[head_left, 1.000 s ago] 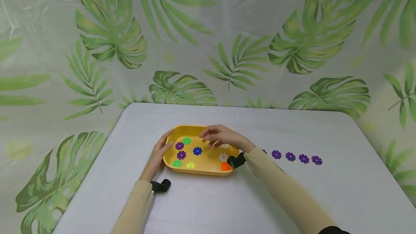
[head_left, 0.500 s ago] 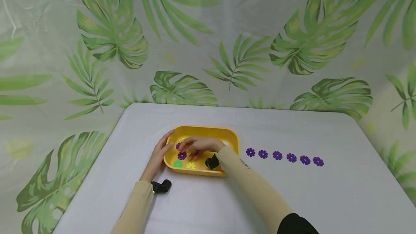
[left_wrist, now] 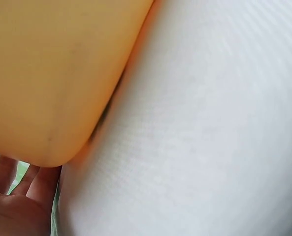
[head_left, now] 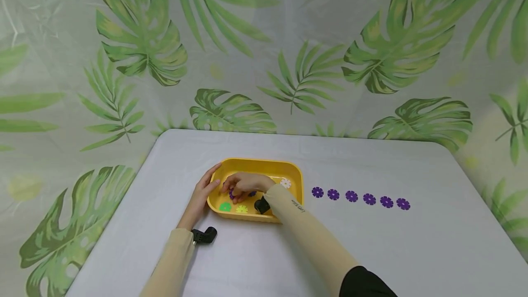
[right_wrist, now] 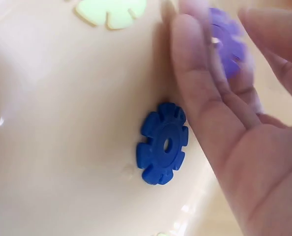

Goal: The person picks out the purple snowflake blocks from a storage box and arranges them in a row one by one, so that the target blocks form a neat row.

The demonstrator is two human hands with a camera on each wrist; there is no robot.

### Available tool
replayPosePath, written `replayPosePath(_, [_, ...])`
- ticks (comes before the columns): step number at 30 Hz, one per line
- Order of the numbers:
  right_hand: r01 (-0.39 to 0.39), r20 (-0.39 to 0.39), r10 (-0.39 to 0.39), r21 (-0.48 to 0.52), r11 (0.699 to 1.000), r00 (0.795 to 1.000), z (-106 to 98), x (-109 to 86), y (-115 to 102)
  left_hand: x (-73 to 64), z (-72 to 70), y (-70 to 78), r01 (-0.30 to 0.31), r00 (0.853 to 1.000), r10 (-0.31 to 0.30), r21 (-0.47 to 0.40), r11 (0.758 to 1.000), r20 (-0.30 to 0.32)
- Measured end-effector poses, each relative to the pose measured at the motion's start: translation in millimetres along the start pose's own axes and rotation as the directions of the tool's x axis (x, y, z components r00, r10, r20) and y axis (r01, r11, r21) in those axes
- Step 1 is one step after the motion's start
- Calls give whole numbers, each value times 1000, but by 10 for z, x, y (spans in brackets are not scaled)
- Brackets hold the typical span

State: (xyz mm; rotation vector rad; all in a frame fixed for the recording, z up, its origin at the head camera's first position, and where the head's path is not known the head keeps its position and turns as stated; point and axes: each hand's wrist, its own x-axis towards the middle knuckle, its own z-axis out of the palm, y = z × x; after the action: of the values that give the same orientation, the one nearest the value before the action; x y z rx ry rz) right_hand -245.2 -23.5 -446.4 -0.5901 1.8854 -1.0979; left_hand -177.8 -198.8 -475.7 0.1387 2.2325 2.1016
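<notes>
A yellow tray [head_left: 268, 166] stands on the white table. My left hand [head_left: 201, 192] grips its left end, the thumb over the rim and the other fingers along the outer wall. Inside it, my right hand [head_left: 246, 183] reaches down with bent, spread fingers. In the right wrist view a purple snowflake disc [right_wrist: 228, 49] shows between the thumb and the other fingers, partly hidden by them. A blue snowflake disc [right_wrist: 154, 142] lies beside the little-finger side of that hand. Green [head_left: 225, 206], yellow [head_left: 241, 209] and white [head_left: 285, 182] discs lie in the tray too.
Right of the tray, several purple snowflake discs [head_left: 351, 196] form a row on the white table [head_left: 371, 251]. A leaf-patterned curtain [head_left: 305, 26] hangs behind the table. The right forearm crosses the tray's front right rim and hides part of its inside.
My right hand has moved left across the tray and down to the purple discs at its left side. My left hand has stayed at the tray's end.
</notes>
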Motion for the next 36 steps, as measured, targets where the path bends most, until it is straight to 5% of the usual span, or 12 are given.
replayPosePath(13, [91,-70,-92,-20,996,993,-301,-297,76,-13,52,77,18,1000,-18,-6,1000,-4])
replayPosePath(16, [116,-81,-117,-27,993,990,-414,-458,90,-11,57,76,21,1000,-21,-14,1000,-7])
replayPosePath(23, [168,-133,-165,10,986,977,-698,-880,221,93,16,-198,1,999,-2,-17,1000,-35])
replayPosePath(36, [133,-335,-115,32,991,935,-1194,-1767,820,51,-12,-182,12,999,-12,-18,1000,-29])
